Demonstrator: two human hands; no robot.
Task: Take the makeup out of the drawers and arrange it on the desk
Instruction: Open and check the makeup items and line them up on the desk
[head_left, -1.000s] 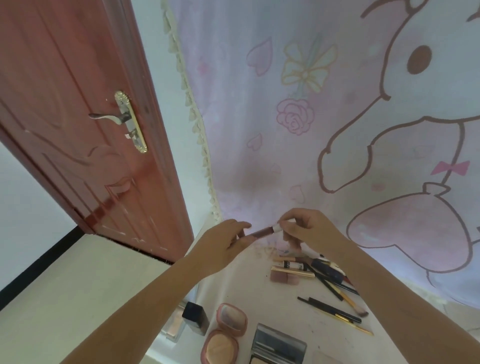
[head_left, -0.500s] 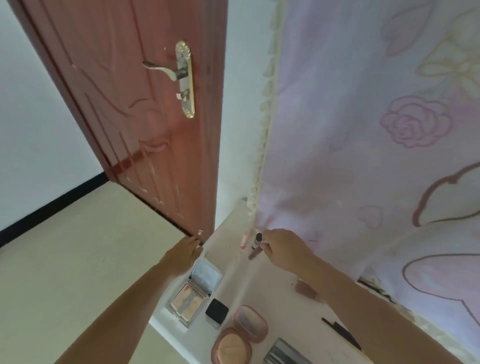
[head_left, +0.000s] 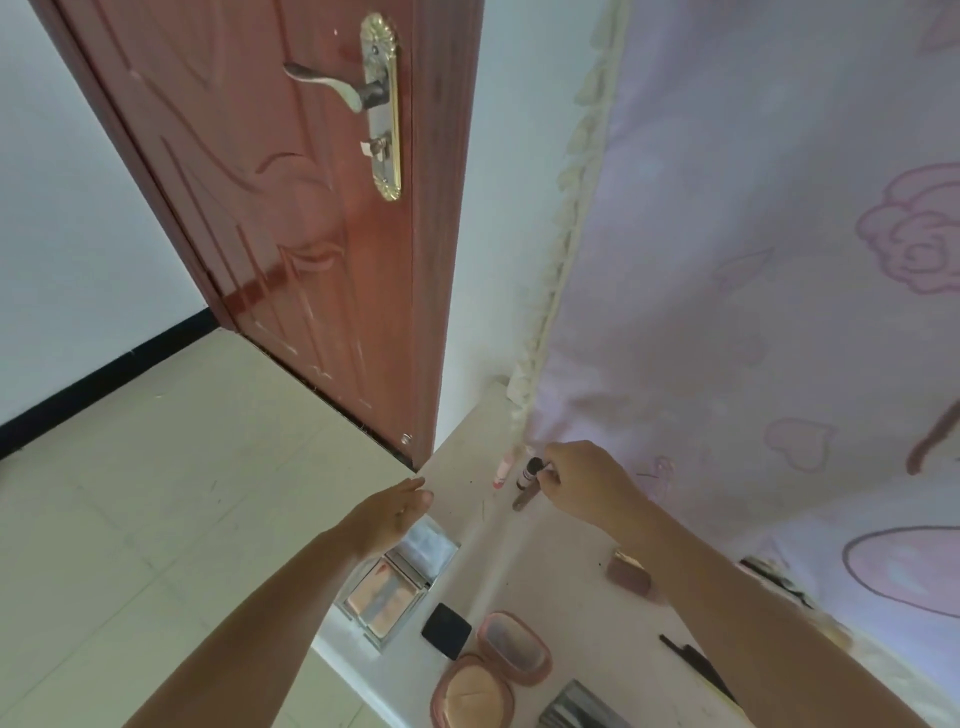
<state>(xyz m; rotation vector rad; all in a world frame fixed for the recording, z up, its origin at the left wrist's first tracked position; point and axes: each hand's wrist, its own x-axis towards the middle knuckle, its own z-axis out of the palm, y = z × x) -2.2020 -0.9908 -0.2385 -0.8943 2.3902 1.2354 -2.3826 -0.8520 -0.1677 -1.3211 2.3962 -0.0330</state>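
Right hand (head_left: 576, 480) is now setting the lip gloss tube (head_left: 529, 483) down at the tabletop's (head_left: 467, 452) back corner.
Its grip is pinching the tube beside a pink tube (head_left: 502, 470); the left hand (head_left: 392, 514), having let go, is hanging loose, holding nothing.

No text, label, brand name, number or sign can be read anywhere in the view. A pale band is seen round the small dark tube (head_left: 529, 474) pinched in the right hand (head_left: 576, 486), but any print on it is too small and blurred to be made out. No lettering can be made out on the open mirrored palette (head_left: 397, 582) just below the left hand (head_left: 392, 514). The curtain (head_left: 753, 260) behind the right hand is printed only with drawn shapes.
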